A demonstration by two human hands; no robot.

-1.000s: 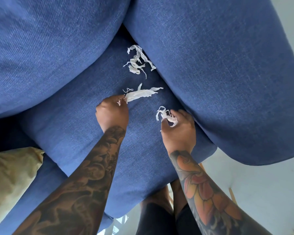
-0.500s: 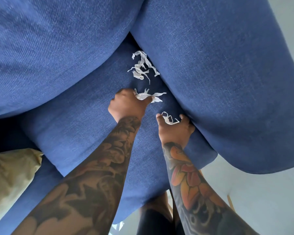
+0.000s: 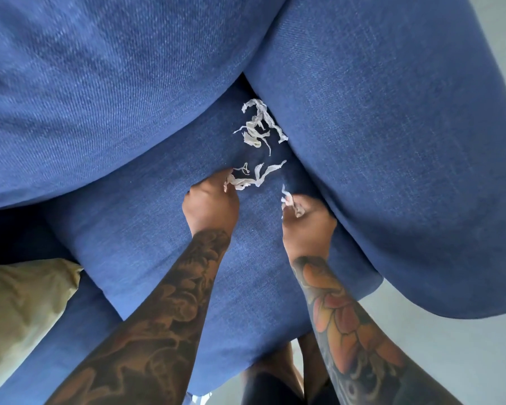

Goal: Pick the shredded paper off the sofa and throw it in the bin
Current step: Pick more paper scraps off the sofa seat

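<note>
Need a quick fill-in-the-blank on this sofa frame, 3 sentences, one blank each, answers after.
1. The sofa seat cushion is ____ in colour.
2. The left hand and the right hand each pinch strips of shredded ____.
3. The loose pile of shreds beyond both hands lies in the corner where the seat meets the ____ armrest.

Missing words: blue; paper; right

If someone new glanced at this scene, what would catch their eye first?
White paper shreds stand out against the blue sofa, in the crease by the armrest. Just below, the left hand pinches a long strip, and the right hand grips a small wad.
</note>
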